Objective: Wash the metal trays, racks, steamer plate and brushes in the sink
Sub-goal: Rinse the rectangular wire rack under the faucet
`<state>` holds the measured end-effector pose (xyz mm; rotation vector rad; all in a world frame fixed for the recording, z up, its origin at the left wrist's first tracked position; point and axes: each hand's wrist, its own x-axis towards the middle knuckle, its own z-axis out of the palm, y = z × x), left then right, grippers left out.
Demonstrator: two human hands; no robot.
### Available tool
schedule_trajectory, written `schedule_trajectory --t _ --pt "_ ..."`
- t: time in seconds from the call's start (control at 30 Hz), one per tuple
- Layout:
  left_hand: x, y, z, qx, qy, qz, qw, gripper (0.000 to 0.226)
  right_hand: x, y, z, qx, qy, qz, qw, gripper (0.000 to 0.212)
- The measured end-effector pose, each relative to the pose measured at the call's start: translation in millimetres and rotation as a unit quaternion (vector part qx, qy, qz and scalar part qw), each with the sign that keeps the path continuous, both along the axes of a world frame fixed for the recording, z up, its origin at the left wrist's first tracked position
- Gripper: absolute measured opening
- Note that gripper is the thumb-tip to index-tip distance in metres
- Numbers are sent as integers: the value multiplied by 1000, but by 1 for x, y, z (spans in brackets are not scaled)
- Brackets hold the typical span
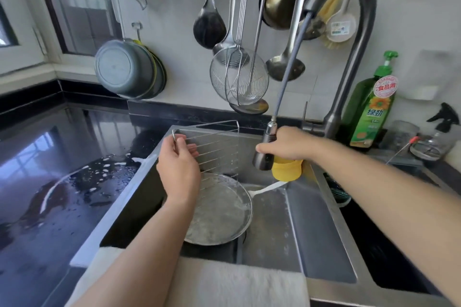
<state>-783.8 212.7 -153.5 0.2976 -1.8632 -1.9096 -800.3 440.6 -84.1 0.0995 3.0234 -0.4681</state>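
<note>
Left hand (178, 167) pinching wire rack (214, 149) (upright), right hand (287, 143) gripping sprayer head (264, 152)

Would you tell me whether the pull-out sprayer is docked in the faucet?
Out: the right hand holds the sprayer head over the sink, hose extended.

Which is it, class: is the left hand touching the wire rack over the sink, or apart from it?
Touching. The head view shows the left hand with fingers curled round the wire rack's left edge, holding it upright.

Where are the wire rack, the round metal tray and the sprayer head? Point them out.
wire rack (219, 151), head view, on its bars.
round metal tray (219, 212), head view, on its wet base.
sprayer head (262, 159), head view, on its dark body.
</note>
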Motion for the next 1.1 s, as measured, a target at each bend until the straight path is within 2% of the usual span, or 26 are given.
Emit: schedule_trajectory --t 0.07,0.13,0.23,0.3,0.4,0.47,0.53,0.57,0.63,0.73,0.77,0.83,0.9,0.93,1.0,1.07,1.1 --pt "12 0 14 -46 10 -12 999 26 17 -11 -6 -30 44 -20 998 44" --pt "19 -3 33 -130 16 -32 991 23 32 -16 -6 -65 59 -38 995 40" --pt "27 -19 68 -215 38 -86 972 25 48 -16 6 -85 19 -53 995 41" --pt "36 -28 88 -231 66 -132 962 29 61 -16 23 -32 -30 -53 998 47" --pt "48 -41 108 -265 89 -174 944 26 79 -16 57 69 -21 -45 996 48" --pt "57 -46 125 -258 100 -220 936 24 92 -11 78 43 40 -22 998 55" --pt "69 -40 144 -238 119 -273 924 20 109 -12 93 -8 80 48 996 70" --pt "76 -34 154 -238 134 -295 916 17 118 -13 99 -31 87 81 992 69" --pt "90 -16 174 -267 179 -310 895 16 132 -7 106 -83 121 101 984 49" --pt "106 15 192 -323 241 -288 869 15 156 23 112 -127 189 59 972 7" --pt "108 26 194 -329 250 -270 870 15 167 35 114 -128 205 45 969 6" --pt "111 52 190 -320 226 -250 885 21 191 58 112 -122 250 16 960 14" --pt "120 81 182 -258 135 -304 907 31 216 83 106 -116 280 -16 953 17" --pt "125 96 178 -232 98 -330 910 39 228 96 103 -114 286 -27 951 18" --pt "135 124 170 -223 81 -351 906 55 249 125 100 -135 286 -48 947 15" --pt "146 151 167 -205 78 -367 904 59 264 152 101 -150 306 -69 937 16" --pt "147 163 166 -166 55 -387 905 60 270 161 102 -136 322 -78 934 18"
